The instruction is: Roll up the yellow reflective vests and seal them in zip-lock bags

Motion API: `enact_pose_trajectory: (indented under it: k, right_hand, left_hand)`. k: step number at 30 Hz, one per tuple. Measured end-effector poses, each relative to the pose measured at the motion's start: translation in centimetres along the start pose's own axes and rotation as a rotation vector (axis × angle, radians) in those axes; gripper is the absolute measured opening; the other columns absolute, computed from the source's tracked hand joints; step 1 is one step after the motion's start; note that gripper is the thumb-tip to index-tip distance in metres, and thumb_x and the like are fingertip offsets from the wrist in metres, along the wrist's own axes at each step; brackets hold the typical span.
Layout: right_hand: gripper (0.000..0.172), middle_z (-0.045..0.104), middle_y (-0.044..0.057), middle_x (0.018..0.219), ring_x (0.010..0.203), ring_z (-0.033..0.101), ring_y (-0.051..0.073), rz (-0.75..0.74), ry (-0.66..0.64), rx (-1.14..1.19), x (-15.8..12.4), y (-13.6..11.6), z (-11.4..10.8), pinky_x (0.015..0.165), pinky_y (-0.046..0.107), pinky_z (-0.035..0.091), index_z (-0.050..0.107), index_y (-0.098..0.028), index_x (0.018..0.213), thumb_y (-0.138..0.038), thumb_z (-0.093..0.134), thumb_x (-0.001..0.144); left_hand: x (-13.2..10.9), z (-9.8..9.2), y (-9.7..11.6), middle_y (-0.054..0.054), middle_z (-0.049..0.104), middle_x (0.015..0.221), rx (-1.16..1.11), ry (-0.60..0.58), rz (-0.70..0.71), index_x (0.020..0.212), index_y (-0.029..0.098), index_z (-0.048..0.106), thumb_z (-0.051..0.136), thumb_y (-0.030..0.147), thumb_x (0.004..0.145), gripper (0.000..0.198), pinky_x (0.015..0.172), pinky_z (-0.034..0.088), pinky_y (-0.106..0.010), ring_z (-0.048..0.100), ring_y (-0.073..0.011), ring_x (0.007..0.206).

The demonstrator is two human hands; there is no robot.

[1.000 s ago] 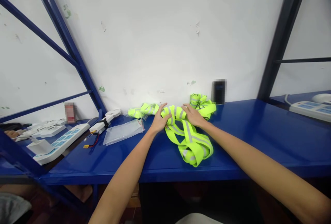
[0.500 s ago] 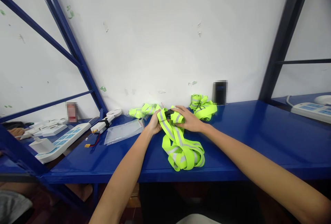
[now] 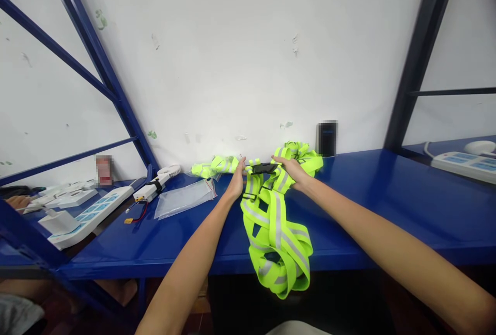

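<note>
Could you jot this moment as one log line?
left hand: holding neon straps | right hand: holding same | black buckle: between hands | clear bag: on blue table

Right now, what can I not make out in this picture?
All in the head view:
Held bundle of bright yellow-green reflective fabric straps: inner turns, hidden by outer loops.
Black upright rectangular object: details, blurred by pixelation.
Long white plastic power strip at far right: one end, cut off by the picture's edge.
Right hand: palm, turned away from the camera.

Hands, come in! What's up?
Left hand, right hand: holding yellow strap, either side of black buckle. Loops dangling past table edge. Plastic bag lies left.
</note>
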State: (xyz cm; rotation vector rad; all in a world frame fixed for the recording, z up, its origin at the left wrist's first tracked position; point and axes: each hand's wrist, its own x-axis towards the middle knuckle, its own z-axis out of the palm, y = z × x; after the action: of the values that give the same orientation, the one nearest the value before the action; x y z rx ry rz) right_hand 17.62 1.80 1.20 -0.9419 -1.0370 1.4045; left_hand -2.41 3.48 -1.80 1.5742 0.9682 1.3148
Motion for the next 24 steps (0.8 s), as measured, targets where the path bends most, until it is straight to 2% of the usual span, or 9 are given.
enact_pose_trajectory:
  k: [2,5,7,9,12,15,18,21,24]
  right_hand:
    - [0.028,0.071,0.009,0.085,0.073,0.068,0.025,0.065,-0.048,0.078,0.0,-0.2,0.0,0.068,0.04,0.057,0.062,-0.02,0.105,-0.032,0.066,0.08]
    - [0.025,0.07,0.005,0.077,0.067,0.067,0.022,0.108,-0.16,0.173,0.0,-0.4,0.0,0.066,0.038,0.057,0.061,-0.022,0.107,-0.033,0.06,0.085]
    - [0.028,0.07,0.004,0.076,0.065,0.067,0.021,0.116,-0.212,0.186,-0.2,-0.6,-0.2,0.065,0.037,0.057,0.06,-0.023,0.112,-0.036,0.056,0.087]
    - [0.035,0.071,0.004,0.08,0.064,0.066,0.021,0.088,-0.254,0.152,-0.5,-0.7,-0.4,0.062,0.035,0.056,0.058,-0.023,0.117,-0.044,0.053,0.09]
    - [0.05,0.073,0.006,0.087,0.067,0.067,0.021,-0.032,-0.373,0.058,-0.7,-0.3,-0.8,0.061,0.034,0.055,0.057,-0.023,0.123,-0.058,0.049,0.088]
    - [0.06,0.072,0.009,0.098,0.085,0.069,0.024,-0.196,-0.396,-0.048,0.1,0.6,-1.2,0.075,0.036,0.056,0.06,-0.02,0.121,-0.065,0.051,0.083]
    - [0.062,0.068,0.008,0.115,0.108,0.063,0.027,-0.37,-0.179,-0.137,1.4,1.4,-1.7,0.09,0.039,0.051,0.057,-0.022,0.126,-0.065,0.049,0.082]
    - [0.064,0.058,0.007,0.132,0.121,0.054,0.027,-0.469,-0.012,-0.259,2.2,1.2,-2.1,0.099,0.043,0.044,0.039,-0.029,0.143,-0.059,0.045,0.086]
    - [0.068,0.043,0.009,0.147,0.136,0.038,0.027,-0.538,-0.086,-0.391,1.9,0.7,-2.1,0.108,0.045,0.034,0.032,-0.03,0.147,-0.05,0.051,0.085]
  left_hand:
    - [-0.3,-0.1,0.5,-0.008,0.047,0.145,0.071,-0.014,0.035,0.144,0.028,0.041,0.042,0.06,0.089,0.063,0.11,0.03,-0.045,0.032,-0.0301,0.14]
    - [-0.9,-0.1,1.5,-0.005,0.037,0.152,0.094,-0.151,0.099,0.144,0.03,0.041,0.063,0.046,0.082,0.068,0.115,0.022,-0.043,0.02,-0.0293,0.146]
    - [-1.3,0.0,2.0,-0.006,0.042,0.149,0.067,-0.231,0.104,0.146,0.03,0.038,0.072,0.038,0.076,0.079,0.113,0.027,-0.042,0.028,-0.0295,0.143]
    - [-1.4,0.2,2.3,-0.008,0.053,0.139,0.028,-0.306,0.084,0.147,0.029,0.034,0.076,0.033,0.071,0.087,0.107,0.036,-0.041,0.044,-0.0289,0.132]
    - [-1.3,0.4,2.4,-0.009,0.066,0.118,0.031,-0.338,0.101,0.135,0.02,0.051,0.079,0.032,0.067,0.075,0.098,0.045,-0.039,0.06,-0.0267,0.111]
    - [-0.8,0.2,2.2,-0.009,0.071,0.103,0.047,-0.291,0.189,0.109,0.015,0.068,0.078,0.035,0.067,0.047,0.093,0.048,-0.038,0.063,-0.0266,0.103]
    - [-0.2,-0.3,1.5,-0.008,0.072,0.094,-0.036,-0.166,0.237,0.095,0.014,0.071,0.076,0.039,0.069,0.036,0.087,0.051,-0.037,0.064,-0.0267,0.098]
    - [0.3,-0.9,0.6,-0.007,0.072,0.088,-0.142,0.009,0.22,0.088,0.014,0.069,0.078,0.04,0.065,0.035,0.079,0.053,-0.035,0.066,-0.0256,0.091]
    - [0.5,-1.0,0.0,-0.006,0.072,0.086,-0.181,0.106,0.213,0.088,0.015,0.068,0.078,0.041,0.063,0.038,0.075,0.053,-0.033,0.067,-0.0234,0.086]
